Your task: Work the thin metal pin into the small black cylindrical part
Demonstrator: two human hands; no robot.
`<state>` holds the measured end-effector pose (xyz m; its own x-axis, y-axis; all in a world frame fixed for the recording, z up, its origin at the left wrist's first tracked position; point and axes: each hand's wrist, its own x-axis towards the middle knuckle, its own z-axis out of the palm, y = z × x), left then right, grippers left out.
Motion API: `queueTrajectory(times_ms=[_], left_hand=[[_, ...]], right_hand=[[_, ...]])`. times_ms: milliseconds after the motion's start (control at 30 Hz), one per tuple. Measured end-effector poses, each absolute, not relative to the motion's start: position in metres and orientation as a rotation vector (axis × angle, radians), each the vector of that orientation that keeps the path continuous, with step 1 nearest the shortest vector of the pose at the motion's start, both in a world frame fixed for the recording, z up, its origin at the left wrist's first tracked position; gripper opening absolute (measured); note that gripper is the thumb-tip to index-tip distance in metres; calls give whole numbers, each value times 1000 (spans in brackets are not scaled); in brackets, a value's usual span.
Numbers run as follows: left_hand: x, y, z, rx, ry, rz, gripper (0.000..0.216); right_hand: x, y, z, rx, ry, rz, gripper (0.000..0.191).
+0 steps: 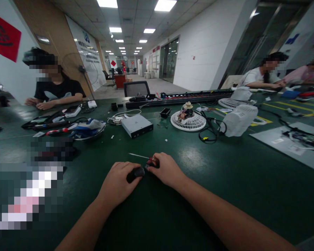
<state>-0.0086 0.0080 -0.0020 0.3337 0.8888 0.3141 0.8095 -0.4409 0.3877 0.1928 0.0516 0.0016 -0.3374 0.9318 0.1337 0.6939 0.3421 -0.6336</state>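
One small, black, rounded piece (139, 172) sits clamped in the left hand (120, 179), its end facing the right hand (169, 169) just beside it, which pinches a red-handled screwdriver (144, 157), metal shaft pointing left beyond the piece.

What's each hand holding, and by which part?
Left hand: small rounded black part, pinched by its sides. Right hand: red-handled metal screwdriver, by its handle; small dark piece beside it, hold unclear.
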Motion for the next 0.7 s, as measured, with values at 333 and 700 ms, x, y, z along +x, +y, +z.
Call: queueTrajectory(times_ms=[333, 700], left_hand=[[-8, 7, 0, 2492, 1481, 752, 26], [1, 0, 2, 2532, 1343, 842, 33]], right_hand=[[207, 51, -1, -1089, -1806, 1187, 15], [206, 49, 0, -1165, -1911, 1054, 19]])
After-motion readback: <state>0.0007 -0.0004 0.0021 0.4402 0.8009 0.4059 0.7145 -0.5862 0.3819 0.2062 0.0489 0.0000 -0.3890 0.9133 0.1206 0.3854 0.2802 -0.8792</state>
